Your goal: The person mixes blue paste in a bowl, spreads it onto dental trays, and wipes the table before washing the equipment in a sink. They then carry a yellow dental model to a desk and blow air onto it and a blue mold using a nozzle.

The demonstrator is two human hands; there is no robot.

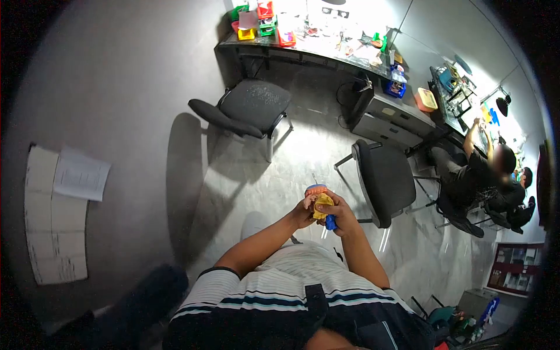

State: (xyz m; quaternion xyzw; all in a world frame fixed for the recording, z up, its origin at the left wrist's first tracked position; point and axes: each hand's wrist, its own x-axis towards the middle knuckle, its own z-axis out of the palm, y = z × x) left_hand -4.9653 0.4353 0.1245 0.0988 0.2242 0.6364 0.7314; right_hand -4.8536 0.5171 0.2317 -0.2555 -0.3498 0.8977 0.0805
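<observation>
- The left hand (302,216), near the middle of the frame, has its fingers bent in around the left side of a pink-orange piece (315,190); how tightly each finger closes cannot be told.
- The right hand (343,216) meets it from the right, fingers curled and holding a yellow molded piece (321,207), with the thumb lying across its front.
- All the held pieces are bunched together between the two hands, above the striped shirt (280,291): pink-orange at the top, yellow in the middle, and a blue piece (331,222) at the lower right, by the right palm. Whether they are joined is too small to tell.
- Beyond the hands lies the glossy tiled floor (303,151).
- A black chair (254,102) stands at upper left of center, and a second chair (385,181) right of the hands.
- Across the top runs a cluttered workbench (318,53), with colored bins (268,26) at its left end and a gray drawer cabinet (388,119) near its right.
- At the right, a seated person (481,175) reaches toward another lit bench (452,111).
- Printed sheets (80,175) are at far left.
</observation>
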